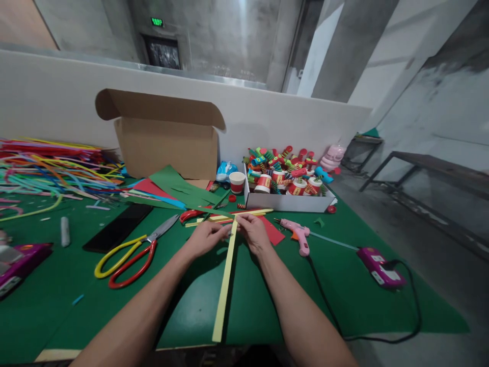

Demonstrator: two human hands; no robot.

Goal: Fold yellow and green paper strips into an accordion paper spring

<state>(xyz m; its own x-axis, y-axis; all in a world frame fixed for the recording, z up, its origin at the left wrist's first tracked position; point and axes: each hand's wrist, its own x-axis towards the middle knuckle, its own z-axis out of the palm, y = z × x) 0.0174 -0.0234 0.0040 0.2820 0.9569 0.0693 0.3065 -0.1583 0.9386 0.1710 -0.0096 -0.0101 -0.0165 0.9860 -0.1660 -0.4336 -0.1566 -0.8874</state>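
Right hand (254, 234): thumb and fingertips closed in a pinch at the far end of a pale yellow strip (225, 283); no gap visible. Left hand (206, 238): fingers curled, thumb tip at the strip's left edge, just nearer the wearer than the right-hand pinch; cannot tell whether it grips or only touches. Strip runs from the pinch toward the wearer, between the 2 forearms, over the green tabletop (194, 308).

Just beyond the grip: more yellow strips (263, 211). Just right of it: red paper (275, 233). Farther right: pink glue gun (300, 233), nozzle toward the hands. Left of the grip: scissors (152, 238), 1 yellow handle, 1 red. Well beyond, to the right: white box (286, 202) filled with cup-based figures (280, 177).
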